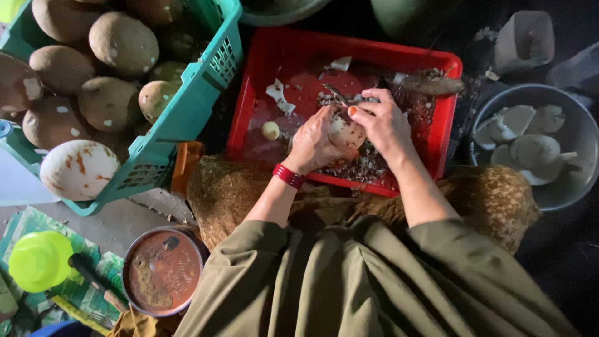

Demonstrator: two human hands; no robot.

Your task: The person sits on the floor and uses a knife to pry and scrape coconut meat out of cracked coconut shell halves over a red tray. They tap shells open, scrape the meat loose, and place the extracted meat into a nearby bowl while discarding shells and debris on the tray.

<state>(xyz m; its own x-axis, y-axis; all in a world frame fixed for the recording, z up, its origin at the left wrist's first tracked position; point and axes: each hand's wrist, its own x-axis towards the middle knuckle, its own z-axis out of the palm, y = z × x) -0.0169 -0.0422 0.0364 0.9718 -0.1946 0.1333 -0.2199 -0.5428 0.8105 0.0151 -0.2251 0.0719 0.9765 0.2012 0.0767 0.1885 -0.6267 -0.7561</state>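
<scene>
We see left hand (312, 145) fingers clamped round coconut (347, 132) over red tray (450, 112); right hand (384, 122) just right, fingers gripping knife (339, 95), blade pointing up-left.

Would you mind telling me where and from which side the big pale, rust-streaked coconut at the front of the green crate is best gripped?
Probably from above, hands cupping opposite flanks at the widest part of the pale coconut. It is round and smooth with no handle, and its upper surface is exposed. The green crate wall blocks the right side and brown coconuts crowd behind it, so a sideways approach looks poor.
</scene>
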